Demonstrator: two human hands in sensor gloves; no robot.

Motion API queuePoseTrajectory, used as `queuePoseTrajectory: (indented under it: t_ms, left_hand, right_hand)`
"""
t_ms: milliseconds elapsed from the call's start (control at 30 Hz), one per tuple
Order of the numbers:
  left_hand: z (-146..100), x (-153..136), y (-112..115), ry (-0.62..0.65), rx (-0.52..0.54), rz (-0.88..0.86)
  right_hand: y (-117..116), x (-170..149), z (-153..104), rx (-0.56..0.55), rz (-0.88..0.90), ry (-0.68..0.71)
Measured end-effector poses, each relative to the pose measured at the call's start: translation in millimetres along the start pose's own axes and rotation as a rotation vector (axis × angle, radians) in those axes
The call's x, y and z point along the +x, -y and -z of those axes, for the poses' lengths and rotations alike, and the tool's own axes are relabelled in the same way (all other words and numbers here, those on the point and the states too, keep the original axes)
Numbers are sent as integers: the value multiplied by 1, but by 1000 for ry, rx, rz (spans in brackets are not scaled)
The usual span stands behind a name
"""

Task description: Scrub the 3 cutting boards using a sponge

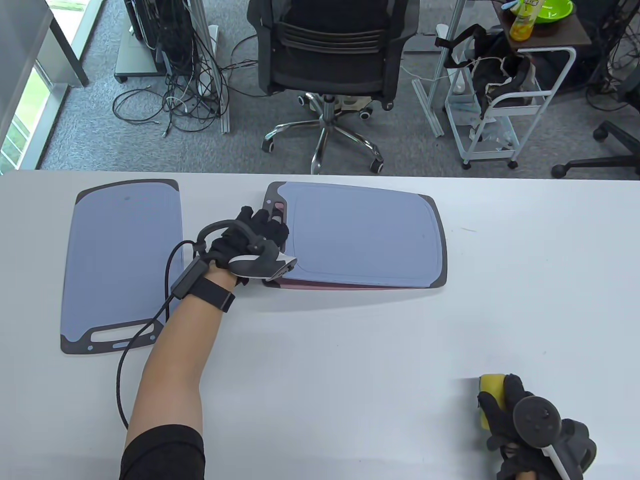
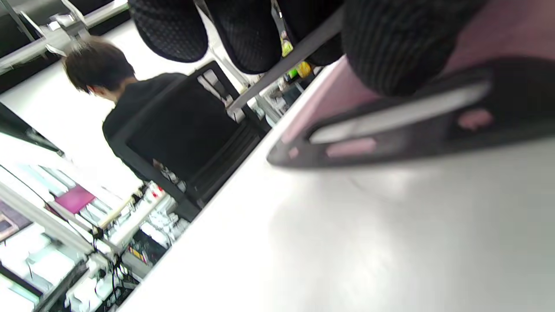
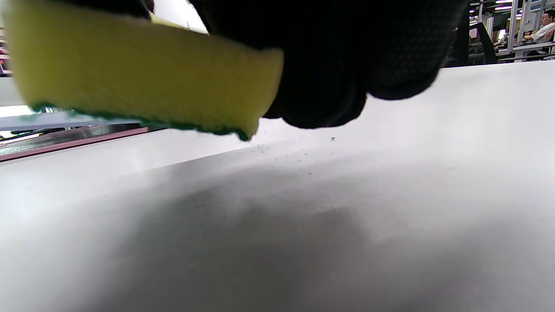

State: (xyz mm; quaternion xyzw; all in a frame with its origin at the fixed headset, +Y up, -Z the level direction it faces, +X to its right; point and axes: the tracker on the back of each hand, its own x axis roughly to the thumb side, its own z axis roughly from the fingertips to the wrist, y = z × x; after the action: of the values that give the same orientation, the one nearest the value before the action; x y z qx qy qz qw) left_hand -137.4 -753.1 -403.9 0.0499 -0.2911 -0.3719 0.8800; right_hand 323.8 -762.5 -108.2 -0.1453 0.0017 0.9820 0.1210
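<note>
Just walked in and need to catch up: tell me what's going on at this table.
A person in sensor gloves is set up to scrub cutting boards. The left hand grips the handle end of a blue board stacked on a pink board, apparently lifting that end. Another blue board lies flat to the left. The right hand, near the table's front right corner, holds a yellow sponge just above the surface, away from every board. No scrubbing is happening right now.

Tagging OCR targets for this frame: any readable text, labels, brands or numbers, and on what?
None readable.
Yellow bottle on the side cart: label print, too small to read.
Cutting boards, sponge, hand trackers: no text visible.
Background shelves in the left wrist view: too blurred to read.
</note>
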Motion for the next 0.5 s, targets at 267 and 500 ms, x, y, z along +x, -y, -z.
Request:
queuePoseTrajectory:
  t_ms: [267, 500]
  left_hand:
    - [-6, 12, 16, 7, -101, -29]
    - [-68, -10, 22, -148, -194, -181]
  right_hand:
    - [-1, 1, 0, 16, -6, 3]
    - [-2, 3, 0, 12, 15, 28]
